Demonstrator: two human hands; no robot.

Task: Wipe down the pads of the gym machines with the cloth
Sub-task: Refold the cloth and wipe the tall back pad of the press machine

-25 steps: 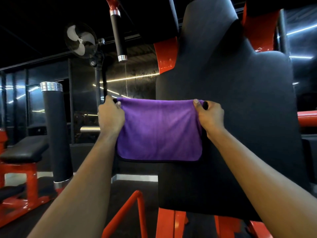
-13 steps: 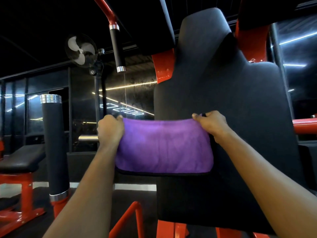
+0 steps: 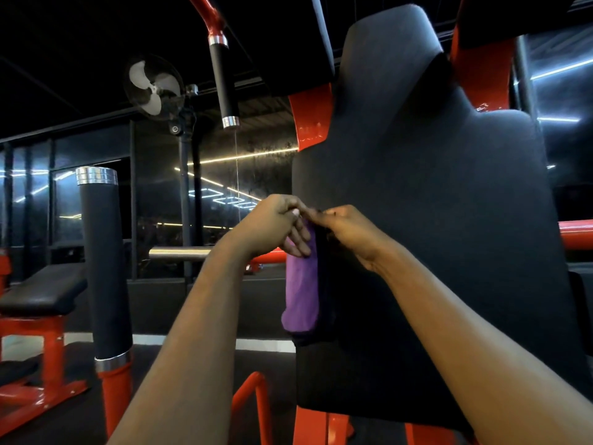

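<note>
Folded in half since half a second ago, when it was stretched wide between the two hands, the purple cloth (image 3: 301, 290) now hangs as a narrow doubled strip in front of the left edge of the black back pad (image 3: 433, 220). Both hands have come together at its top. The left hand (image 3: 276, 226) has a pinching grip, thumb and forefinger closed on the top edge, the other fingers lying straight over the fold. The right hand (image 3: 348, 232) pinches the same top edge from the other side. The cloth looks light, soft and limp, likely to sag or fall open if held by one corner; a flat palm over the folded middle should suit wiping. The pad stands upright, matte and firm-looking, on a red frame (image 3: 309, 120). Further left are a black roller post (image 3: 102, 268) and a fan (image 3: 154, 88)
</note>
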